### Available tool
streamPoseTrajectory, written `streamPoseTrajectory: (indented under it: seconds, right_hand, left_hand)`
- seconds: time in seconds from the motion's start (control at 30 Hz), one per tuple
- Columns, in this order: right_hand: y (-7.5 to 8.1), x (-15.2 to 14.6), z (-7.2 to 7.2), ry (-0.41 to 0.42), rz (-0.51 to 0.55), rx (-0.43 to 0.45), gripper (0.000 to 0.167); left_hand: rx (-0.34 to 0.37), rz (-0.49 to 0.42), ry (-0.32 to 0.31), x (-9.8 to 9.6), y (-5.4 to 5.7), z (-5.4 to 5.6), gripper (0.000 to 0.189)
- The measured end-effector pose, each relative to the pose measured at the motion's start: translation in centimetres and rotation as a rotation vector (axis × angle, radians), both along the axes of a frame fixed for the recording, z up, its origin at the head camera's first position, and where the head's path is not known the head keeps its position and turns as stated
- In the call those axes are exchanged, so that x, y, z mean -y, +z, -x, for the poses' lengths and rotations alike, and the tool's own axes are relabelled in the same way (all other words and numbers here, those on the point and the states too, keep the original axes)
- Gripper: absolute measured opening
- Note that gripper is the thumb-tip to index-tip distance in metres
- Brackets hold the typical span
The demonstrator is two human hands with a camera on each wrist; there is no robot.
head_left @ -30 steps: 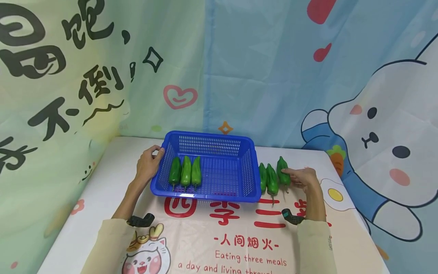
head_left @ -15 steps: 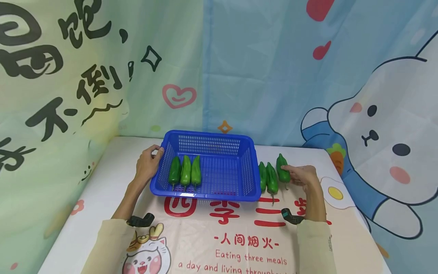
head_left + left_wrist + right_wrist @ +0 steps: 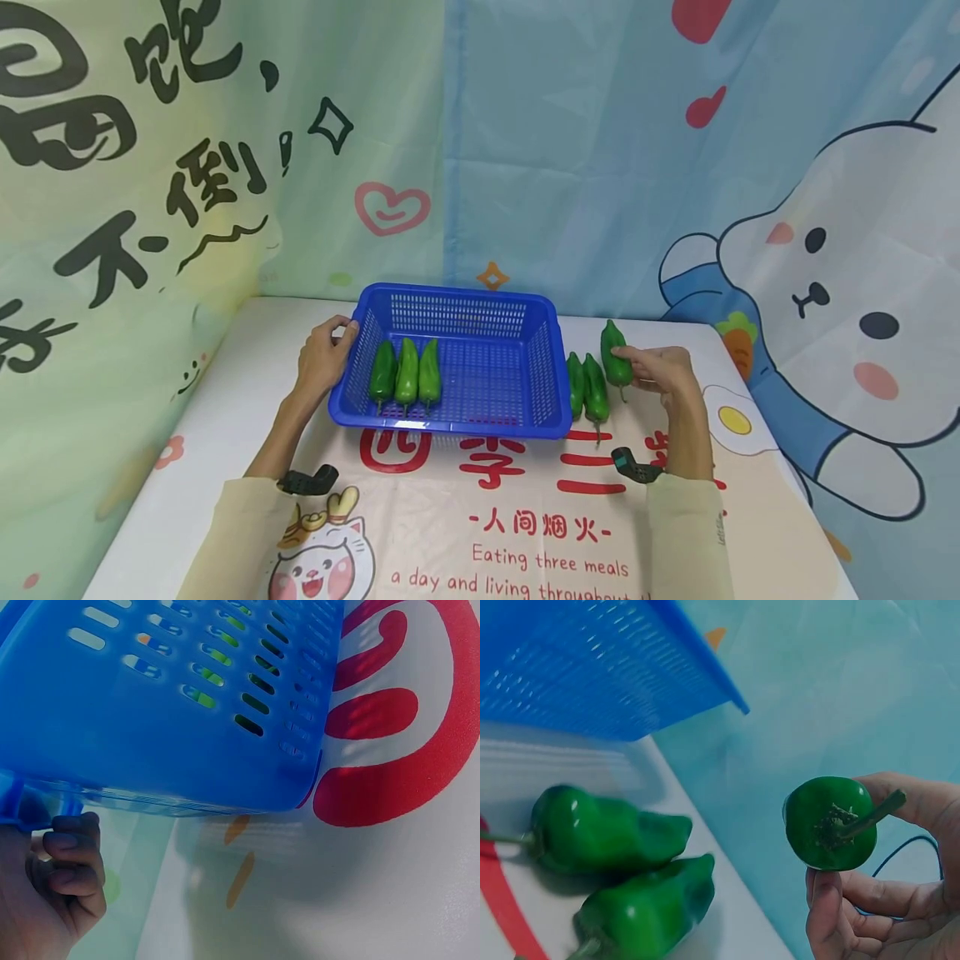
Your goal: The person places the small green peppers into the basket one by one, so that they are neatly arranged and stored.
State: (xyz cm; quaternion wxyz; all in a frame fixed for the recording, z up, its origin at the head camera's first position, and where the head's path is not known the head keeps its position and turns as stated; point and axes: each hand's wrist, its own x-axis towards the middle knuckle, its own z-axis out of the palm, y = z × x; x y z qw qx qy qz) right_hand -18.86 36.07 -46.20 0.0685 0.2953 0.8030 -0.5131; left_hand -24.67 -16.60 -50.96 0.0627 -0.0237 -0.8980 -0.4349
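Note:
My left hand (image 3: 325,357) grips the left rim of a blue plastic basket (image 3: 457,431); in the left wrist view its fingers (image 3: 79,859) curl under the rim. Inside the basket, a dark green pepper (image 3: 383,375) and two lighter ones, a middle pepper (image 3: 407,377) and a right-hand pepper (image 3: 430,377), lie side by side at the left. Right of the basket, my right hand (image 3: 663,368) pinches another green pepper (image 3: 821,844) between thumb and fingers, stem toward the wrist camera. Beside it lie two more peppers, the nearer-to-basket one (image 3: 576,385) and its neighbour (image 3: 596,393).
A printed cloth (image 3: 540,533) with red characters and a cartoon cat covers the table. Behind the table hangs a curtain (image 3: 570,167) with a rabbit drawing. A dark wrist device (image 3: 637,467) sits on each forearm.
My right hand has raised the pepper up and slightly left, away from its place beside the other two. My left hand keeps its hold on the basket rim.

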Motion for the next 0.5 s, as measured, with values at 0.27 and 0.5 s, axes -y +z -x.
streamPoseTrajectory:
  seconds: [0.27, 0.5]
  right_hand:
    - [1.7, 1.0, 0.5, 0.029, 0.03, -0.036, 0.072]
    - [2.5, 2.4, 0.5, 0.038, 0.062, -0.069, 0.076]
  left_hand:
    - [0.002, 0.007, 0.009, 0.0, 0.1, 0.1, 0.043]
    - [-0.007, 0.015, 0.008, -0.1, 0.2, 0.0, 0.042]
